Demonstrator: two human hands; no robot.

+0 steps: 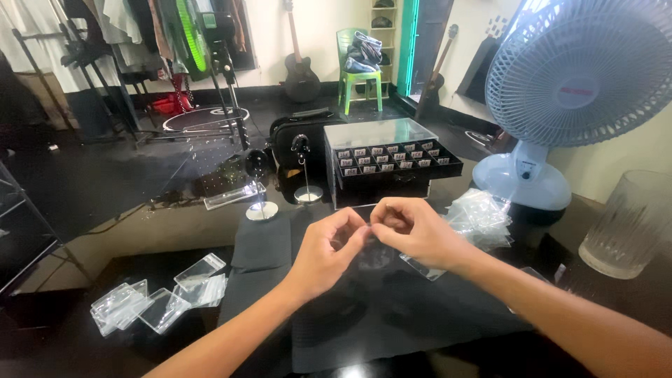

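- Together, the left hand (323, 253) and right hand (414, 231) pinch one small clear plastic sleeve (369, 234); fingertips are closed on its glossy top edge, and it hangs between them.
- Beneath the grip lies a matte dark cloth (392, 315).
- Just right of it sits a crinkly heap of clear bags (483, 218).
- Beyond it stands one box-shaped display case (388, 162) with a clear lid.
- Far left lies a loose scatter of flat clear sleeves (157, 302), too overlapped to count.

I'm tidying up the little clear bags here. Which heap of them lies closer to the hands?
The crumpled heap by the fan's base, just beyond the right hand. The other bags lie flat, far left on the table.
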